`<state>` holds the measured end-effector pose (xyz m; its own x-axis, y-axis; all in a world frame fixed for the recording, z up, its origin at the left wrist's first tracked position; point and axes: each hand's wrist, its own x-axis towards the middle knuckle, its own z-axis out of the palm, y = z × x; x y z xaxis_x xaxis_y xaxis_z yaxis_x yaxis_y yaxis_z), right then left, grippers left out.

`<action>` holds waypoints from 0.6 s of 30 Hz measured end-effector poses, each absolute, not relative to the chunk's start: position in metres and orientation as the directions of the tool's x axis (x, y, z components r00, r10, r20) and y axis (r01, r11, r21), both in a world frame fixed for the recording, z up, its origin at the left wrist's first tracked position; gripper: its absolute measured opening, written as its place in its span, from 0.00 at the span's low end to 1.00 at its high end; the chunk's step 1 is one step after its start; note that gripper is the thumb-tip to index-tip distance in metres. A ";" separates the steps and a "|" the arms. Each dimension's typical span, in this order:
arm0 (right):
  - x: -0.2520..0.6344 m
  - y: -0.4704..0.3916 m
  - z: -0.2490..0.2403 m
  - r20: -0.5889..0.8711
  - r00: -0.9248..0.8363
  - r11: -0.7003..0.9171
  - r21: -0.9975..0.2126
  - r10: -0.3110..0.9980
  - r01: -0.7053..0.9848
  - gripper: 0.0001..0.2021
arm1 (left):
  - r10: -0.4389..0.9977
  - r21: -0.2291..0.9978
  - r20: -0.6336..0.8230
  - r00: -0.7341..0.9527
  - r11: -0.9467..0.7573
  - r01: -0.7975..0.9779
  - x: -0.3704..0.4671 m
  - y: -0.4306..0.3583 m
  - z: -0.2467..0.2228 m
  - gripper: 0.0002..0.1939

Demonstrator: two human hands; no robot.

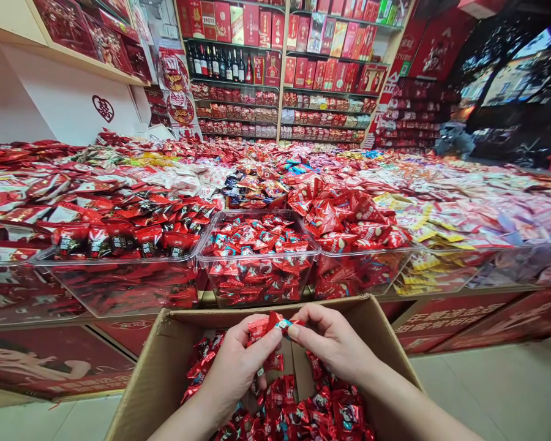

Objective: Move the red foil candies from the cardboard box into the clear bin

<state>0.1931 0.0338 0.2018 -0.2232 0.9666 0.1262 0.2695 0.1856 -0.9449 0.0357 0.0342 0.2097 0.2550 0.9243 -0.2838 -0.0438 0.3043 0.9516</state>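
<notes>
Both hands are over an open cardboard box (pixel 153 361) that holds many red wrapped candies (pixel 349 413). My left hand (pixel 241 361) grips red candy packets (pixel 257 327) between thumb and fingers. More red packets show just under its fingers. My right hand (pixel 335 343) pinches the right end of a red and blue candy (pixel 282 323), whose left side lies against my left thumb. The two hands almost meet at this candy. Part of the box's bottom shows between the candies.
Beyond the box stands a clear bin (pixel 257 263) of small red candies, with another bin (pixel 119 263) to its left and red packets (pixel 324 217) to its right. Shelves (pixel 239 82) with bottles and boxes rise behind. Tiled floor (pixel 500 392) shows at the right.
</notes>
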 end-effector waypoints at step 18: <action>0.174 0.026 0.191 0.435 -0.335 0.549 -0.695 0.835 0.465 0.21 | 0.971 0.965 -0.222 0.092 0.232 -0.124 0.040 0.035 0.183 0.13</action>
